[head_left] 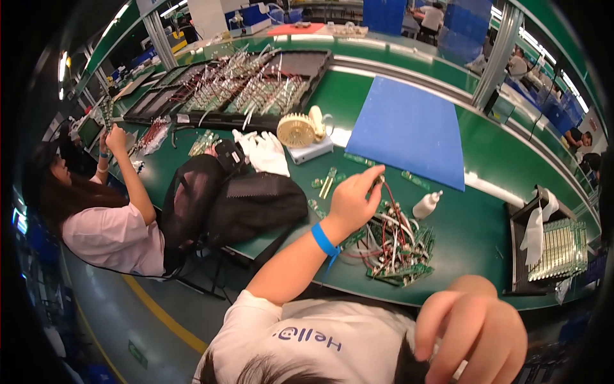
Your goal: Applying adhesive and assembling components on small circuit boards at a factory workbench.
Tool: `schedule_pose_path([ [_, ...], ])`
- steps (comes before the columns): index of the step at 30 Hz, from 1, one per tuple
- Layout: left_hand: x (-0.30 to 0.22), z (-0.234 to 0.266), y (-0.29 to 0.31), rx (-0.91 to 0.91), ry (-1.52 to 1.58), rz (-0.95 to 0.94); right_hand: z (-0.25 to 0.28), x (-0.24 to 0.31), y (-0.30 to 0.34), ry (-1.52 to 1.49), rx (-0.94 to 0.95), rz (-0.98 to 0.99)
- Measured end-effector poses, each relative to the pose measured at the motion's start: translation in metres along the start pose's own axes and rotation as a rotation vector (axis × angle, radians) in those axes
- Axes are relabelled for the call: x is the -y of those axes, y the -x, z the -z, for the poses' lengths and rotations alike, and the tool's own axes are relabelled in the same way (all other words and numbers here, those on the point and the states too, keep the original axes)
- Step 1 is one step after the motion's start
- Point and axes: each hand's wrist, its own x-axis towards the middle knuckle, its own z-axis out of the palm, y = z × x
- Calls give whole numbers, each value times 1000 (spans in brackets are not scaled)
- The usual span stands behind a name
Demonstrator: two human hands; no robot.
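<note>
My left hand [352, 201], with a blue band at its wrist, reaches over the green bench. Its thumb and forefinger pinch a small wired part [380, 180], from which a red wire [389, 195] runs down. Below and to the right lies a tangled pile of narrow green circuit boards [400, 272] with red, white and black wires. My right hand [476, 326] is raised close to the camera at the lower right, its fingers curled. What those fingers hold, if anything, is mostly hidden; a bit of something pale shows beneath them.
A blue mat [409, 131], a white dropper bottle [427, 205] and a cream fan [297, 130] stand around the pile. Black trays [320, 61] of wired boards lie behind, a board rack [517, 256] right. A black bag [262, 208] separates me from a co-worker [115, 230].
</note>
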Motion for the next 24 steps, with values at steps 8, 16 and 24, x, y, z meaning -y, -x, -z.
schedule_pose_path([
  [8, 12, -3, -4, -12, -14, -2, 13, -50, 2, -464, 164, 11],
  [16, 2, -4, -8, 1, 5, -4, -26, -41, -22, -430, -637, 173],
  [24, 3, -6, -6, -22, -3, -23, -37, -34, 14, -347, -620, 185],
])
